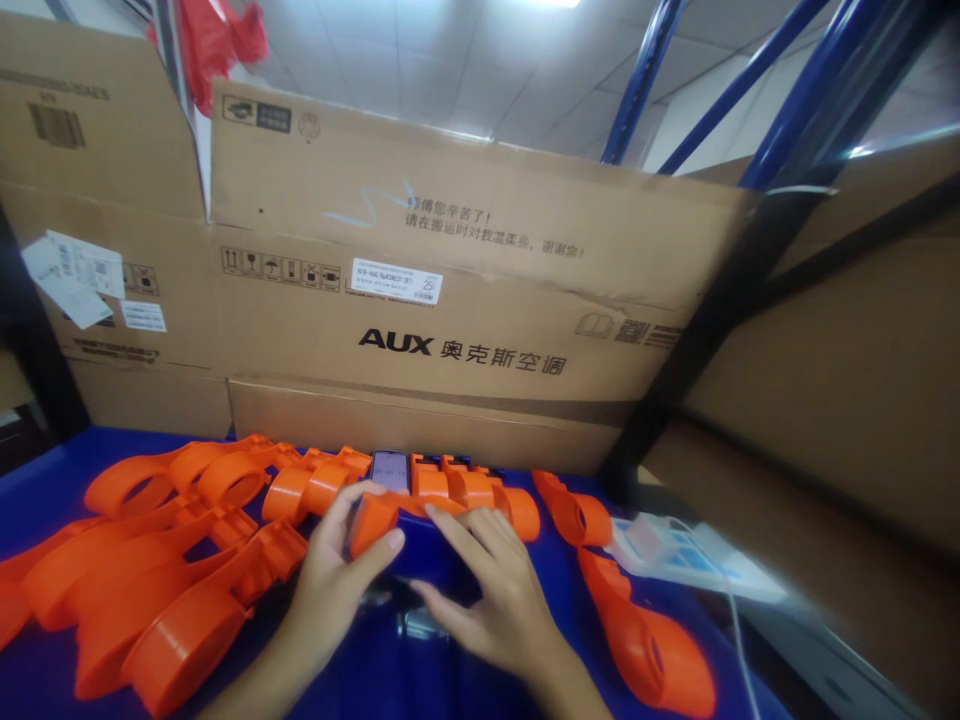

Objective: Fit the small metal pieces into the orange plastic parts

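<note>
I see both hands low at centre on the blue worktop (45, 480). My left hand (330, 580) is curled around an orange part (375, 520), thumb pressed on its near face, fingers over the far side. The part lies just ahead of both hands, its long axis running left to right, with its right end meeting the fingertips of my right hand (487, 590). That hand is flat and spread, holding nothing, resting on a dark blue block (420, 555) under the part. The left hand is the closer one. More orange parts are heaped at left (150, 580) and lie strung out at right (645, 640). A phone (390, 470) stands just beyond. The far carton (480, 300) reads "AUX 奥克斯空调"; its small white label is not legible.
</note>
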{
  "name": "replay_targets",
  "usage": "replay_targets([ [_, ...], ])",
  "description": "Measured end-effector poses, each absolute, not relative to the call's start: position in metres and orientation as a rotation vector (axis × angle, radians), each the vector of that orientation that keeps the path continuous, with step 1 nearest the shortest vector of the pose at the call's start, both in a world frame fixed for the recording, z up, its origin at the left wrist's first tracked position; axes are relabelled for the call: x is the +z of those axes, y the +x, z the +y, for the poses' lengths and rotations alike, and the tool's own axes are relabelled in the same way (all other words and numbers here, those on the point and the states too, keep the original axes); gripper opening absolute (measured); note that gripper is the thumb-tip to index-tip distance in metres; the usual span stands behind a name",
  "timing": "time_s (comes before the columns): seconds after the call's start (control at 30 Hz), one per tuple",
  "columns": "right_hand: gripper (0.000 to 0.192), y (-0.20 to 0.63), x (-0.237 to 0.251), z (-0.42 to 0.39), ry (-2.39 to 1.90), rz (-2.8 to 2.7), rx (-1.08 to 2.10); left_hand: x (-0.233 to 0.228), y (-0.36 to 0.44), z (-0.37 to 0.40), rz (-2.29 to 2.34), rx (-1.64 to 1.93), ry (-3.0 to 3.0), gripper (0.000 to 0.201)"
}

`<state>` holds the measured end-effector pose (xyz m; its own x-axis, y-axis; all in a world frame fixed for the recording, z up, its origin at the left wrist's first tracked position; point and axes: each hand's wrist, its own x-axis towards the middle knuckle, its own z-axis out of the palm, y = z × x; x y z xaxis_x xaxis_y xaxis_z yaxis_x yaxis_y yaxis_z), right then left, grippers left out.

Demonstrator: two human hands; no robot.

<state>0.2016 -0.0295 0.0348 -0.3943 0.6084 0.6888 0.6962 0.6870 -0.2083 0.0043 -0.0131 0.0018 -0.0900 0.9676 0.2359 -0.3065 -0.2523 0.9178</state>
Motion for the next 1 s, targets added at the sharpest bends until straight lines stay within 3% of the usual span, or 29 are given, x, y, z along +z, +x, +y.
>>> replay_targets([
  [0.4, 0.069, 0.199, 0.035, -0.032, -0.967, -2.130, -0.164, 0.001, 0.004, -0.013, 0.904, 1.577, 1.063, 0.043],
  [0.53, 0.070, 0.200, 0.033, -0.032, -0.981, -2.077, -0.091, 0.007, 0.006, -0.018, 0.805, 1.526, 0.970, 0.051],
  [0.63, 0.067, 0.202, 0.035, -0.032, -0.985, -1.982, 0.061, 0.013, 0.006, -0.022, 0.660, 1.490, 0.873, 0.052],
  [0.8, 0.043, 0.203, 0.040, -0.038, -0.961, -1.878, 0.503, 0.010, 0.005, -0.027, 0.477, 1.395, 0.869, 0.048],
  [1.0, 0.038, 0.200, 0.030, -0.042, -1.032, -1.769, 0.859, -0.005, 0.006, -0.028, 0.609, 1.431, 0.722, 0.041],
])
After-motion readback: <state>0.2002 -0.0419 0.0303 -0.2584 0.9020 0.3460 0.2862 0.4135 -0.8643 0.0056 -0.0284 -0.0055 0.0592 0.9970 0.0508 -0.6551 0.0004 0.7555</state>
